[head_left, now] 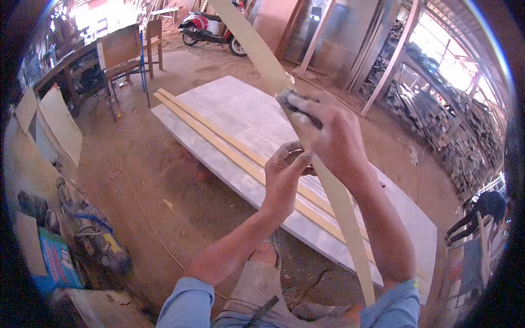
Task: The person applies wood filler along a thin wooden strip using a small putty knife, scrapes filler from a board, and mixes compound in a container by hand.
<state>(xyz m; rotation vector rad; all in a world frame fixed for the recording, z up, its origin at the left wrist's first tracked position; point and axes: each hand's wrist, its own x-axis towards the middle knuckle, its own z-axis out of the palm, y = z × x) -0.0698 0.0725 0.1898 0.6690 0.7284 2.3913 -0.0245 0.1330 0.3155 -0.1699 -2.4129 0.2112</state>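
Note:
A long, pale wooden strip (342, 213) runs from the top of the view down to my right knee, above the white table. My left hand (287, 169) is closed on the strip's edge near its middle, thumb and fingers pinching it. Just above, my right hand (322, 117) is closed round a dark, dusty pad (298, 104) that rests against the strip; the pad is partly hidden by my fingers and slightly blurred. Two more pale strips (219, 143) lie side by side lengthwise on the white tabletop (235, 98), beneath my hands.
Chairs (121, 60) stand at the upper left, a red and white motorbike (210, 27) at the back. Stacked wood (437, 109) lines the right wall. Another person (486, 210) bends over at the far right. Tools and a cable (98, 235) lie at the lower left.

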